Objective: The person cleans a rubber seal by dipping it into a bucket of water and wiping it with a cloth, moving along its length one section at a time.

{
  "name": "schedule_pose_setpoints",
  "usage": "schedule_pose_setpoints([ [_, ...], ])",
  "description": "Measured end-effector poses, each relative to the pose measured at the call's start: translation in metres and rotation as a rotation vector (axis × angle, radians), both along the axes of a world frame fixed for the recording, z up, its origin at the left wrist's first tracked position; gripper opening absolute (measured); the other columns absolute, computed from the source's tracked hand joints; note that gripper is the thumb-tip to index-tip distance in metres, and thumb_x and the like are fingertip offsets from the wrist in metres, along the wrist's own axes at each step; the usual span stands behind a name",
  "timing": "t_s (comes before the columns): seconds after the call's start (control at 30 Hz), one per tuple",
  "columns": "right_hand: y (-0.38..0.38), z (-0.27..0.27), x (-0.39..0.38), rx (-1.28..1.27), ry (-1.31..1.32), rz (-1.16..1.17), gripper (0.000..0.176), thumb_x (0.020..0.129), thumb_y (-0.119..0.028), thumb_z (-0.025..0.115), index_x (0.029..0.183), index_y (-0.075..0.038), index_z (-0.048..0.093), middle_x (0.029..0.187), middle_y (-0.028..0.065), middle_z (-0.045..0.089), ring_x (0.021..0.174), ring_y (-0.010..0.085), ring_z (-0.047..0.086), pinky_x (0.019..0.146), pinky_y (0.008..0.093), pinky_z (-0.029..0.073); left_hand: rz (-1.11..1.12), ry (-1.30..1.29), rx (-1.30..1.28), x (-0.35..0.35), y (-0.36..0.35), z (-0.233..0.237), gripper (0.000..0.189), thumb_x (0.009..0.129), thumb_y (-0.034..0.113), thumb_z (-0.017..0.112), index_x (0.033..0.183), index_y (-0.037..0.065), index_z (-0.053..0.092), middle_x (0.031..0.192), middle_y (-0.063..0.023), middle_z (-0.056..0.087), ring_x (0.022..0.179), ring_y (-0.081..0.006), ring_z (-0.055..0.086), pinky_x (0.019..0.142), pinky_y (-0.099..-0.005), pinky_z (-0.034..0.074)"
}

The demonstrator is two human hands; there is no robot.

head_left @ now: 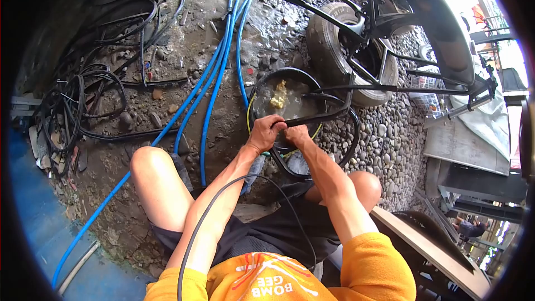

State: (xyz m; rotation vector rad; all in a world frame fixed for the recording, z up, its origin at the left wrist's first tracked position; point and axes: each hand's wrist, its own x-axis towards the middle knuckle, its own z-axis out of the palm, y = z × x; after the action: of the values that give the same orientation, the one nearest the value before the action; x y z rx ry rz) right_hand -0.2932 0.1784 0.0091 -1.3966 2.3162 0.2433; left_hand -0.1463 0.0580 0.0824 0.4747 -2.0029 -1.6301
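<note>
My left hand point(265, 133) is closed around a black rubber tube point(317, 118) at the near side of a round black basin point(254, 86). Right beside it, my right hand point(297, 135) is also closed at the tube, its fingers partly hidden. The tube loops over the basin and down toward my feet. Murky water fills the basin, and a crumpled yellowish thing point(280, 95) lies in it.
Blue hoses point(214, 78) cross the muddy ground on the left, near tangled black tubes point(72, 100). Tires point(329, 44) and a black metal frame point(384, 22) stand at the upper right, above gravel point(384, 139). A wooden board point(429, 245) lies lower right.
</note>
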Motion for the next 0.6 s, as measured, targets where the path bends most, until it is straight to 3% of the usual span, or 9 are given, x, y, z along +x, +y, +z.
schedule_pose_setpoints([
  [0.03,0.000,-0.007,0.000,-0.057,0.024,-0.008,0.028,0.083,-0.023,0.060,0.105,-0.011,0.073,0.112,0.0119,0.072,0.106,0.0318,0.067,0.090,0.0424,0.053,-0.004,-0.011,0.007,0.001,-0.001,0.002,0.039,0.093,0.040,0.068,0.097,0.002,0.068,0.084,-0.0182,0.066,0.077,-0.0334,0.067,0.068,-0.0365,0.050],
  [0.1,0.002,-0.016,-0.006,-0.333,0.039,0.105,0.023,0.084,-0.020,0.064,0.101,-0.010,0.075,0.099,0.0121,0.074,0.092,0.0280,0.071,0.079,0.0414,0.057,0.012,-0.006,-0.014,0.002,-0.004,0.005,0.034,0.092,0.035,0.069,0.096,0.001,0.067,0.085,-0.0183,0.067,0.079,-0.0350,0.067,0.069,-0.0375,0.050],
  [0.2,-0.032,0.059,-0.006,0.237,-0.581,-0.469,0.013,0.086,-0.019,0.066,0.090,-0.009,0.075,0.080,0.0093,0.071,0.074,0.0218,0.071,0.062,0.0385,0.057,0.017,-0.024,0.008,0.000,-0.002,0.008,0.027,0.091,0.028,0.070,0.095,0.001,0.068,0.087,-0.0189,0.068,0.085,-0.0395,0.067,0.071,-0.0398,0.051],
  [0.23,-0.021,0.044,-0.014,-0.002,-0.857,-0.753,0.012,0.086,-0.018,0.070,0.079,-0.008,0.071,0.067,0.0051,0.064,0.061,0.0180,0.065,0.051,0.0354,0.053,0.018,-0.020,0.021,0.000,-0.001,0.007,0.027,0.091,0.028,0.070,0.095,0.001,0.068,0.088,-0.0189,0.068,0.085,-0.0396,0.066,0.071,-0.0401,0.051],
  [0.3,-0.011,0.039,-0.033,-0.093,-1.197,-0.934,0.013,0.084,-0.015,0.072,0.074,-0.008,0.067,0.068,0.0032,0.064,0.059,0.0186,0.063,0.053,0.0358,0.054,0.020,-0.009,0.042,0.000,0.000,0.006,0.028,0.091,0.029,0.070,0.096,0.002,0.068,0.089,-0.0188,0.068,0.085,-0.0398,0.066,0.071,-0.0407,0.051],
  [0.4,-0.005,0.077,-0.047,-0.302,-1.427,-1.041,0.010,0.087,-0.010,0.068,0.077,-0.006,0.067,0.072,0.0058,0.066,0.061,0.0187,0.064,0.054,0.0364,0.056,0.014,-0.010,0.014,0.000,-0.002,0.005,0.028,0.092,0.029,0.069,0.096,0.002,0.068,0.090,-0.0184,0.068,0.086,-0.0400,0.066,0.072,-0.0412,0.051],
  [0.5,-0.003,0.133,-0.068,-0.266,-1.295,-1.078,0.011,0.091,-0.005,0.060,0.083,-0.004,0.067,0.078,0.0103,0.068,0.067,0.0222,0.068,0.059,0.0396,0.059,0.013,-0.029,0.016,0.000,-0.002,0.005,0.030,0.092,0.030,0.069,0.097,0.001,0.068,0.090,-0.0180,0.068,0.084,-0.0388,0.066,0.071,-0.0406,0.050],
  [0.53,0.003,0.143,-0.071,-0.189,-1.425,-1.128,0.011,0.092,-0.002,0.055,0.088,-0.001,0.065,0.085,0.0144,0.069,0.074,0.0280,0.071,0.065,0.0447,0.062,0.031,-0.010,0.011,-0.001,-0.001,0.003,0.032,0.093,0.032,0.068,0.098,0.000,0.068,0.088,-0.0177,0.068,0.082,-0.0376,0.066,0.070,-0.0397,0.050],
  [0.6,0.016,0.171,-0.067,-0.323,-1.319,-1.393,0.009,0.092,-0.004,0.056,0.091,0.001,0.064,0.087,0.0157,0.069,0.077,0.0301,0.071,0.068,0.0469,0.062,0.032,-0.016,0.016,-0.001,-0.002,0.003,0.035,0.094,0.034,0.067,0.098,0.000,0.067,0.087,-0.0176,0.067,0.080,-0.0369,0.066,0.069,-0.0390,0.049],
])
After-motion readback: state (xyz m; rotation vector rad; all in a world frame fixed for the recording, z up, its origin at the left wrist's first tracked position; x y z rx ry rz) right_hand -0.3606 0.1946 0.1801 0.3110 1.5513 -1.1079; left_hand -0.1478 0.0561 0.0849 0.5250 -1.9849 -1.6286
